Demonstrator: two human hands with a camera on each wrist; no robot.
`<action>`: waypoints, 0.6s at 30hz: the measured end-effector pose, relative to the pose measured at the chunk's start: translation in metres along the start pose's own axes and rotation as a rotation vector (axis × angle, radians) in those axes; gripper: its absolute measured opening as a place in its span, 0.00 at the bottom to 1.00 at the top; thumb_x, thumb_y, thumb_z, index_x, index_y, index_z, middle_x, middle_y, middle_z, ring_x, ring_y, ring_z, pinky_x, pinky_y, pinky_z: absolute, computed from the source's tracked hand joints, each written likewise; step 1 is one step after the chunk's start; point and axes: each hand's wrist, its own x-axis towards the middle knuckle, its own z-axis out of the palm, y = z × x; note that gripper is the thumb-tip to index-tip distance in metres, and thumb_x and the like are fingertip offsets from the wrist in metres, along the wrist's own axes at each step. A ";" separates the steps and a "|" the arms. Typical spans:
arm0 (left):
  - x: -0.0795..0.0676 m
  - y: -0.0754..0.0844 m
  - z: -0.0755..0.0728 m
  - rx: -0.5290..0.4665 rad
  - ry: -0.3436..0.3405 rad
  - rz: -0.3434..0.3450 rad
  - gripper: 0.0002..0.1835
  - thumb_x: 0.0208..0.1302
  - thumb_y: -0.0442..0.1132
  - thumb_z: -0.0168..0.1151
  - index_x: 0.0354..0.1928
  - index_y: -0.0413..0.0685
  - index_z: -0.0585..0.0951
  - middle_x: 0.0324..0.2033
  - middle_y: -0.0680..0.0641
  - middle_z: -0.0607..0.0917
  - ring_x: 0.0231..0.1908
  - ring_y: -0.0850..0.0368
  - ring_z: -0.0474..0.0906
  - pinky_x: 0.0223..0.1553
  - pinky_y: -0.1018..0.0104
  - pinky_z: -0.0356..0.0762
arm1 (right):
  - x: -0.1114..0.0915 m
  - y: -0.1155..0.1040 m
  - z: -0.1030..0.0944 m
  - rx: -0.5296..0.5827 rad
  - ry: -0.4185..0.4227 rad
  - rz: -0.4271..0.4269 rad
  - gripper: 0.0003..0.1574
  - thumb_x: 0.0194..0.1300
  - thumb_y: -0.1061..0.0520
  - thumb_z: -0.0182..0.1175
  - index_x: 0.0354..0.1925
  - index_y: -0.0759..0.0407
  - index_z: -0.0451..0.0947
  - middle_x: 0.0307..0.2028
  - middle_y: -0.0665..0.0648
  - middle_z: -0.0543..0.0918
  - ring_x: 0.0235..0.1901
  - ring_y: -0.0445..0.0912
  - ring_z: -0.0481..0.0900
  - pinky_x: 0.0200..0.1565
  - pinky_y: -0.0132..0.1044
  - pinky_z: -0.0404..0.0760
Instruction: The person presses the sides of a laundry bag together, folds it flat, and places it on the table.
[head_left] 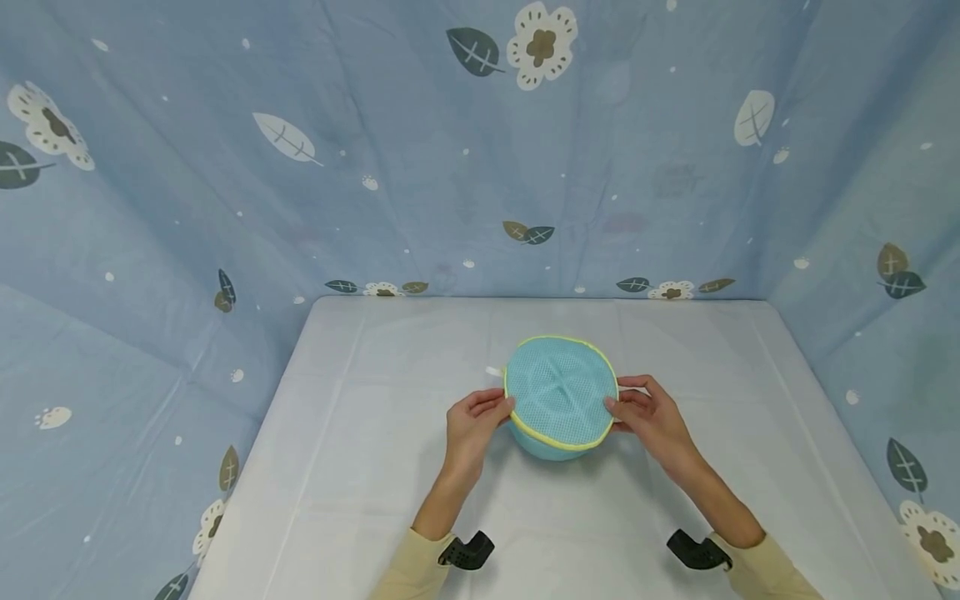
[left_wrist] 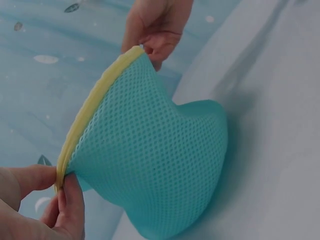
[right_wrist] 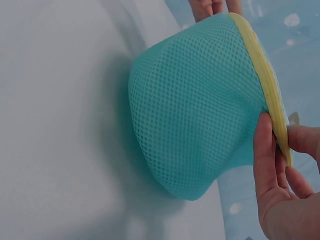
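A round turquoise mesh laundry bag (head_left: 561, 387) with yellow trim sits between my two hands, its flat top facing up in the head view. My left hand (head_left: 477, 425) pinches the yellow edge at the left, thumb on top. On the opposite side my right hand (head_left: 654, 421) pinches the same edge between thumb and fingers. The mesh side of the bag (left_wrist: 150, 145) bulges below the trim and is dented inward in the left wrist view. In the right wrist view the bag's rounded side (right_wrist: 195, 100) hangs close over the white surface. A small white tag (head_left: 493, 371) sticks out at its left.
The bag is over a white-covered table (head_left: 375, 467). Blue curtains (head_left: 450, 167) with flowers and leaves stand behind it and along both sides. Each beige sleeve carries a black wrist device, one at the left (head_left: 467, 552) and one at the right (head_left: 697, 552).
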 end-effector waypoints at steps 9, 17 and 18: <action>-0.002 -0.004 -0.002 0.002 -0.008 0.014 0.18 0.62 0.32 0.74 0.51 0.30 0.82 0.39 0.41 0.86 0.36 0.59 0.85 0.43 0.68 0.86 | -0.001 0.006 0.000 0.023 -0.009 -0.038 0.31 0.72 0.55 0.66 0.64 0.65 0.64 0.49 0.67 0.80 0.41 0.45 0.88 0.44 0.39 0.88; 0.000 -0.012 -0.004 0.017 -0.010 0.020 0.17 0.62 0.31 0.73 0.51 0.30 0.82 0.39 0.40 0.86 0.35 0.59 0.84 0.42 0.68 0.86 | 0.000 0.014 0.001 0.040 -0.023 -0.054 0.30 0.72 0.57 0.65 0.64 0.66 0.65 0.47 0.66 0.81 0.41 0.45 0.87 0.43 0.41 0.89; 0.000 -0.013 -0.004 0.019 -0.011 0.019 0.17 0.63 0.31 0.73 0.51 0.30 0.82 0.40 0.40 0.86 0.35 0.59 0.84 0.42 0.68 0.86 | 0.000 0.015 0.001 0.044 -0.024 -0.055 0.30 0.72 0.57 0.66 0.64 0.66 0.65 0.47 0.66 0.81 0.41 0.45 0.87 0.43 0.41 0.89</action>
